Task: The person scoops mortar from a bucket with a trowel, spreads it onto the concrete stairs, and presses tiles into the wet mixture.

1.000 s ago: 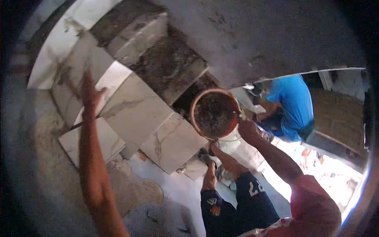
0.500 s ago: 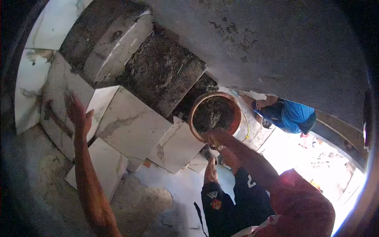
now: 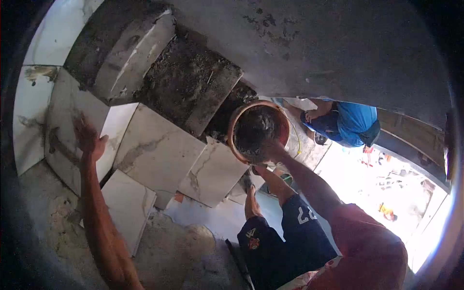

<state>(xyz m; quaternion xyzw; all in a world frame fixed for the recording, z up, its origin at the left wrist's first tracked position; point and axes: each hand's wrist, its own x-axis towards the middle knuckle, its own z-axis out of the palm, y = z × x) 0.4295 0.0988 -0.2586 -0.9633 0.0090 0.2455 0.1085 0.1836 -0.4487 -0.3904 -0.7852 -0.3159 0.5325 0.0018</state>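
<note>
My left hand (image 3: 90, 140) lies with fingers outstretched against an upright marbled white tile (image 3: 72, 111) at the left. It grips nothing, and a dark reflection or shadow shows below it on the tile. My right hand (image 3: 271, 151) reaches over the near rim and into a round orange-brown bucket (image 3: 233, 126). Inside the bucket is dark grey wet mortar (image 3: 258, 128). The fingers of this hand are blurred and dark against the mortar, so whether they hold a tool cannot be made out.
Several marbled tiles (image 3: 157, 145) form steps beside the bucket. A bare, mortar-covered step (image 3: 188, 79) lies above them. One loose tile (image 3: 128, 203) leans at lower left. A person in a blue shirt (image 3: 356, 123) is behind the grey wall (image 3: 328, 53). My legs in dark shorts (image 3: 270, 251) stand below.
My right hand has moved from the bucket's rim further into the bucket. My left hand stays on the upright tile. The whole view has shifted slightly.
</note>
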